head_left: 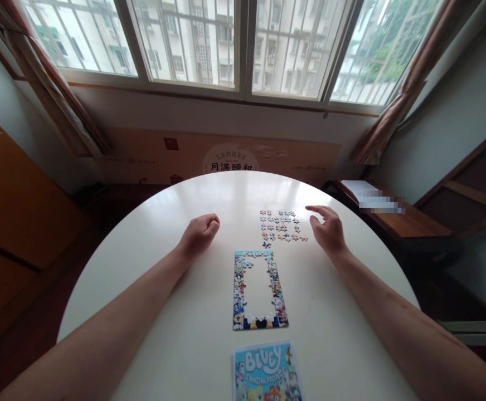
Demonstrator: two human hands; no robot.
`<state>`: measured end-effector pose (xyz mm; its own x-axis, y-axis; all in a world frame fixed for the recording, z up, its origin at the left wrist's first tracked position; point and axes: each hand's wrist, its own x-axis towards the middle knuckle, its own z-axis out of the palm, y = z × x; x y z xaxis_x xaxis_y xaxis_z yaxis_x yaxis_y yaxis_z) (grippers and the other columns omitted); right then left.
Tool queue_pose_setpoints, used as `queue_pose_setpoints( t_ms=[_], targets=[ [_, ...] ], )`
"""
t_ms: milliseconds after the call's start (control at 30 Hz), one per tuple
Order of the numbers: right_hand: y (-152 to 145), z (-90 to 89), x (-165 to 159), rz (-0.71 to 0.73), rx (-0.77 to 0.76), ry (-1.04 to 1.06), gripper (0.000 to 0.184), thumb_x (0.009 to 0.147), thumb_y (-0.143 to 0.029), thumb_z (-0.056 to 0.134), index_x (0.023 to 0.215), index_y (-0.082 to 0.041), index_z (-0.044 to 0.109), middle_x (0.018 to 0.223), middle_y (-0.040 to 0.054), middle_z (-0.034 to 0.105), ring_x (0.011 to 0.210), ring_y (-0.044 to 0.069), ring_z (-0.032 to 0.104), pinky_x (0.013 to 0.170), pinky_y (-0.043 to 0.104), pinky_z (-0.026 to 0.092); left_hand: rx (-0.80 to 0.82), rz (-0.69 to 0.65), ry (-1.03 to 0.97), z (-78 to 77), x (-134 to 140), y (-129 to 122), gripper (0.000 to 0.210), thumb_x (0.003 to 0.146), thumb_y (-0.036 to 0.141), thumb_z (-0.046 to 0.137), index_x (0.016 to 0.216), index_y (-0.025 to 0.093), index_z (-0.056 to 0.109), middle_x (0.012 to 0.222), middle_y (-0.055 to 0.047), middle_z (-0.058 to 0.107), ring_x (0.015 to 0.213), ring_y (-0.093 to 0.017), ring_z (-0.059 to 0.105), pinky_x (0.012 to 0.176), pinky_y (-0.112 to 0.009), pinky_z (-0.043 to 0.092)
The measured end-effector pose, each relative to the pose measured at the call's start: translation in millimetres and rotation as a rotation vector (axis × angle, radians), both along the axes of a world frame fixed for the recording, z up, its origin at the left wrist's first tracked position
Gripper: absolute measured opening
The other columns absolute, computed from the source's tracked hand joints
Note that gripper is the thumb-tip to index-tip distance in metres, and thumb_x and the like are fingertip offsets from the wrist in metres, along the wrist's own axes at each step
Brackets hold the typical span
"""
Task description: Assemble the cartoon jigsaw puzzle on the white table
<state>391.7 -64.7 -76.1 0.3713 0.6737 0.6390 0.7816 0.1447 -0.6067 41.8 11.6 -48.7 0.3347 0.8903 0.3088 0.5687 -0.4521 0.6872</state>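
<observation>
Nearest me, the card (268,372), printed "Bluey", lies on the white desk (134,239), its lower part cut off by the edge of my view. Just beyond it lies the puzzle (238,295), its border put together in a tall rectangle around a bare middle where the desk shows through. A few joined pieces jut inward at its upper left.

A dark piece (267,244) sits just past the puzzle's top edge, near its right corner. Past that, the loose pieces (283,228) lie spread in rough rows, with gaps between some of them.

My left hand (201,229) rests on the desk to the left of these pieces, well apart from them, fingers curled into a fist; I cannot tell whether anything is inside. My right hand (327,227) is just to the right of the rows, thumb and forefinger spread well apart, with nothing visible between them; the forefinger points toward the pieces.

Farther off on the right, I see a paper (355,192) on a wooden bench (418,223). Behind the desk, a printed panel (276,159) stands below the barred window (247,50), between tied curtains (44,83).
</observation>
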Motion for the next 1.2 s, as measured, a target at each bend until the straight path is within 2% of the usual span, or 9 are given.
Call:
queue_pose_setpoints(
  t_ms=[100, 200, 300, 400, 500, 667, 833, 1200],
  targets=[
    [3, 4.7, 3, -0.032, -0.066, -0.002, 0.037, 0.084, -0.023, 0.050, 0.111, -0.018, 0.075, 0.117, 0.0107, 0.074, 0.109, 0.027, 0.065, 0.094, 0.043, 0.052, -0.004, -0.005, 0.009, -0.4, 0, 0, 0.020, 0.076, 0.031, 0.040, 0.063, 0.021, 0.052, 0.053, 0.002, 0.053, 0.054, -0.015, 0.049, 0.052, -0.026, 0.037],
    [12, 21.0, 7, -0.015, -0.185, -0.061, 0.038, 0.087, -0.023, 0.051, 0.116, -0.018, 0.075, 0.119, 0.0091, 0.074, 0.105, 0.024, 0.067, 0.097, 0.039, 0.053, -0.002, -0.015, 0.015, 0.4, 0, 0, 0.021, 0.076, 0.031, 0.040, 0.062, 0.021, 0.052, 0.052, 0.002, 0.052, 0.055, -0.016, 0.049, 0.054, -0.026, 0.037],
    [31, 41.1, 9, 0.044, -0.360, -0.181, 0.029, 0.084, -0.021, 0.060, 0.106, -0.022, 0.079, 0.116, 0.0059, 0.075, 0.106, 0.023, 0.068, 0.100, 0.036, 0.051, 0.007, -0.032, 0.023, 1.5, 1, -1, 0.021, 0.076, 0.032, 0.040, 0.061, 0.022, 0.051, 0.052, 0.002, 0.052, 0.057, -0.016, 0.051, 0.056, -0.027, 0.038],
    [56, 53.7, 10, 0.051, -0.542, -0.295, 0.021, 0.085, -0.020, 0.064, 0.098, -0.023, 0.081, 0.116, 0.0067, 0.075, 0.113, 0.027, 0.066, 0.104, 0.038, 0.049, 0.019, -0.052, 0.031, 2.1, 2, -2, 0.021, 0.076, 0.031, 0.040, 0.060, 0.022, 0.050, 0.052, 0.001, 0.052, 0.059, -0.017, 0.052, 0.058, -0.027, 0.038],
    [77, 55.6, 7, 0.043, -0.718, -0.377, 0.016, 0.091, -0.026, 0.067, 0.102, -0.023, 0.078, 0.119, 0.0079, 0.072, 0.115, 0.027, 0.064, 0.103, 0.041, 0.050, 0.030, -0.069, 0.041, 1.7, 1, -2, 0.021, 0.076, 0.031, 0.039, 0.060, 0.022, 0.050, 0.053, 0.001, 0.052, 0.061, -0.018, 0.053, 0.060, -0.028, 0.039],
    [96, 50.5, 4, 0.037, -0.951, -0.469, 0.034, 0.100, -0.037, 0.061, 0.128, -0.020, 0.061, 0.132, 0.0101, 0.061, 0.109, 0.023, 0.065, 0.092, 0.044, 0.057, 0.051, -0.080, 0.061, -0.6, 1, 1, 0.021, 0.076, 0.030, 0.040, 0.060, 0.022, 0.051, 0.057, 0.000, 0.055, 0.064, -0.018, 0.054, 0.063, -0.029, 0.039],
    [101, 48.4, 4, 0.051, -1.038, -0.494, 0.033, 0.099, -0.037, 0.062, 0.127, -0.020, 0.062, 0.131, 0.0098, 0.062, 0.110, 0.023, 0.065, 0.092, 0.044, 0.057, 0.071, -0.102, 0.074, -2.8, 2, 3, 0.022, 0.077, 0.030, 0.039, 0.061, 0.022, 0.051, 0.061, -0.001, 0.057, 0.064, -0.018, 0.053, 0.065, -0.030, 0.038],
    [104, 61.0, 23, 0.097, -1.045, -0.375, 0.034, 0.099, -0.037, 0.062, 0.127, -0.019, 0.062, 0.131, 0.0094, 0.062, 0.110, 0.024, 0.065, 0.092, 0.044, 0.057, 0.066, -0.114, 0.083, -0.3, 2, 4, 0.022, 0.076, 0.032, 0.038, 0.058, 0.022, 0.047, 0.058, 0.000, 0.055, 0.062, -0.018, 0.052, 0.064, -0.030, 0.037]
  ],
)
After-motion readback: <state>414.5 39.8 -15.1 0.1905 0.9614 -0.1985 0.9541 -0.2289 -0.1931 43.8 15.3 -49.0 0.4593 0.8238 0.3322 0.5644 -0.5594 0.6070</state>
